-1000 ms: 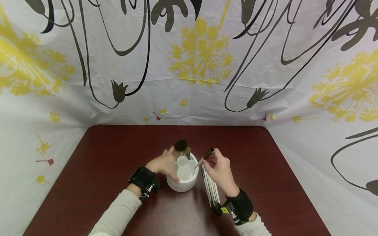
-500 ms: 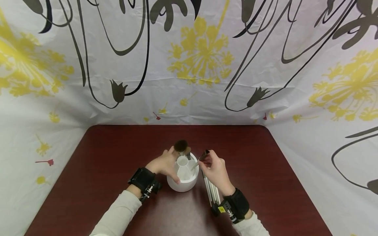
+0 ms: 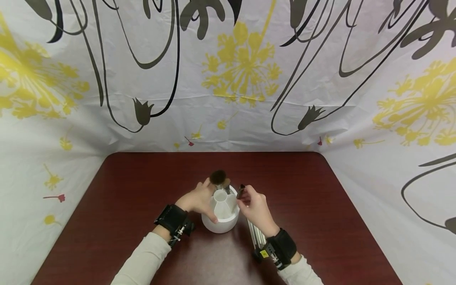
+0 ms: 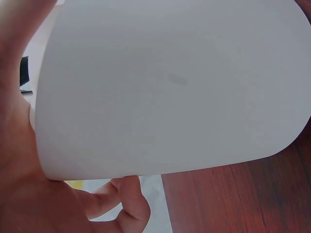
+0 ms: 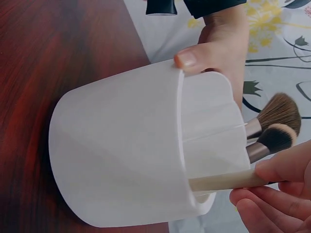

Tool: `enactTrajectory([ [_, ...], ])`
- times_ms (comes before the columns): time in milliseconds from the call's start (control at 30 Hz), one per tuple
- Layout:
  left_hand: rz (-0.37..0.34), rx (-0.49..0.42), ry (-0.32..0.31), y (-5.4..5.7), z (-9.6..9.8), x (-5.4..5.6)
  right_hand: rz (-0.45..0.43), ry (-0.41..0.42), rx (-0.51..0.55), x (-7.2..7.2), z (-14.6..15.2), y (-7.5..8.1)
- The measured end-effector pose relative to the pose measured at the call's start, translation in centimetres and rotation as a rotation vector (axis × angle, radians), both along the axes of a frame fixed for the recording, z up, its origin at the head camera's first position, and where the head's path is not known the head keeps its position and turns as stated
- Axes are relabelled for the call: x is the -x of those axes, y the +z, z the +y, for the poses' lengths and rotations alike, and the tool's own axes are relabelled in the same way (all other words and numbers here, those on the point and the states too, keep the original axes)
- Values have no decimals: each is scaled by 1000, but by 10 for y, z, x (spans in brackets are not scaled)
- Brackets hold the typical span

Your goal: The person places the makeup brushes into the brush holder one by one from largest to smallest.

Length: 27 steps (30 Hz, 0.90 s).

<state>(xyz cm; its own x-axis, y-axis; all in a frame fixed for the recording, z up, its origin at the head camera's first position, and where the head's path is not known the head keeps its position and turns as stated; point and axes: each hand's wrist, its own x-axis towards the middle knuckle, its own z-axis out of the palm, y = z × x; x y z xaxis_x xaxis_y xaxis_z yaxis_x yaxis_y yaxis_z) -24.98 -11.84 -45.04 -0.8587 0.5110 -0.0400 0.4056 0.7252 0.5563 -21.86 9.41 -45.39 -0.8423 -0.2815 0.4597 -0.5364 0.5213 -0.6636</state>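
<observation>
A white makeup brush holder (image 3: 218, 227) with compartments and a round central tube stands on the table. My left hand (image 3: 199, 200) grips its left side, thumb at the near rim and fingers round the far side. My right hand (image 3: 255, 206) pinches a makeup brush (image 5: 226, 181) at the holder's right side. Its pale handle points down inside the rim, and its dark head (image 3: 241, 191) is up by my fingers. A large fluffy brush (image 5: 283, 112) and a smaller dense brush (image 5: 278, 139) stand in the holder's far part. The held brush's lower end is hidden inside.
Several pale-handled brushes (image 3: 255, 232) lie side by side on the dark red table (image 3: 149, 174), right of the holder and partly under my right forearm. Behind the table hangs a white patterned cloth (image 3: 171, 114).
My right hand has moved left towards the holder and brought the brush more upright, its handle deeper inside the rim. My left hand stays on the holder.
</observation>
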Motion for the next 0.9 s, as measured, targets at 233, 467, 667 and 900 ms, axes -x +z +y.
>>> enactTrajectory([
  [233,15,2,3,-2,-1,0,-22,-8,-18,1,-2,-6],
  [467,11,11,7,-3,0,0,-27,6,-19,1,-1,-9],
  [667,10,16,7,-1,1,0,-22,11,30,-1,11,-2],
  [900,30,-15,-37,-4,-3,3,36,-59,-27,5,37,-3],
])
